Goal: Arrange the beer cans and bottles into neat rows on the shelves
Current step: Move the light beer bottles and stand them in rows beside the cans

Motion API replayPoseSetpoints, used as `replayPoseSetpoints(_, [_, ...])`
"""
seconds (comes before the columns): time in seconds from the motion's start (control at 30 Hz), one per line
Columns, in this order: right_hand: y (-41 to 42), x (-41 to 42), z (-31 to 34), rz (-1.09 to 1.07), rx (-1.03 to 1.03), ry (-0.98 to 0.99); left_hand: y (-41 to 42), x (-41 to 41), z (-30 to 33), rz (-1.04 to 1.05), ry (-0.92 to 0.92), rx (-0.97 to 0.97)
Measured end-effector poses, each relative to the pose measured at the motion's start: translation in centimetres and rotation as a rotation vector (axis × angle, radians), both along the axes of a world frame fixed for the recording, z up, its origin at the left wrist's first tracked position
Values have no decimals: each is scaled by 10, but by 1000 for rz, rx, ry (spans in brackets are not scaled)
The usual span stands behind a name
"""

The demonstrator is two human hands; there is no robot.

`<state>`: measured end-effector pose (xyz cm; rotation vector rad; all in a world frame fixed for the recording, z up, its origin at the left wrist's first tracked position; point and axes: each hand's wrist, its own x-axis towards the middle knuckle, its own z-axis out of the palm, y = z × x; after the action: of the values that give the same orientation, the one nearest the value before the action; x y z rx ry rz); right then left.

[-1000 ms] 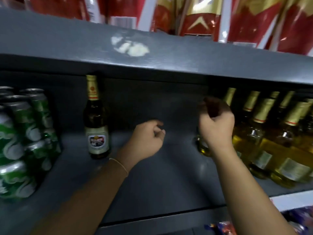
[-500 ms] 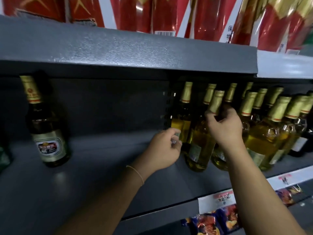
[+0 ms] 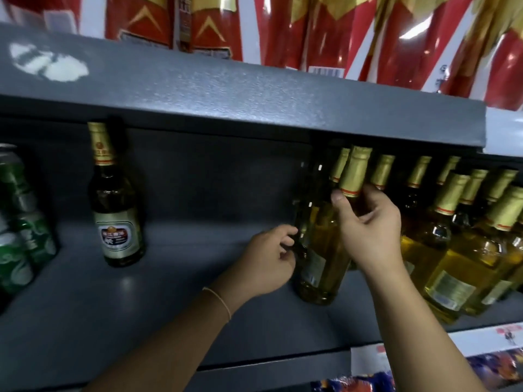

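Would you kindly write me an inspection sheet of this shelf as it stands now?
Surface: grey shelf, bare stretch in the middle.
Job's things: dark bottle standing alone; green cans stacked at left; yellow bottles crowded at right; front yellow bottle held.
Clutter: nothing seen.
Hands: left hand on the held bottle's lower body; right hand gripping its neck.
Cables: nothing seen.
Surroundings: red packs on the upper shelf; price tags on the shelf edge.

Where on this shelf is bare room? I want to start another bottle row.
Bare shelf floor lies between the lone dark bottle and the yellow bottle both hands hold. Right of it, yellow bottles are packed tight; green cans fill the far left.
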<state>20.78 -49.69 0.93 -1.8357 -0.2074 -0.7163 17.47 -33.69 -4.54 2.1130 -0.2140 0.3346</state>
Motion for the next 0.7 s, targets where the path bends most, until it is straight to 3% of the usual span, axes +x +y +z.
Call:
replayPoseSetpoints(0.37, [150,-41,0,355,31,-18,130,-47,7,126,35,-194])
replayPoseSetpoints(0.7, [263,-69,-6,423,50,53,233,-101,4,328,37,-91])
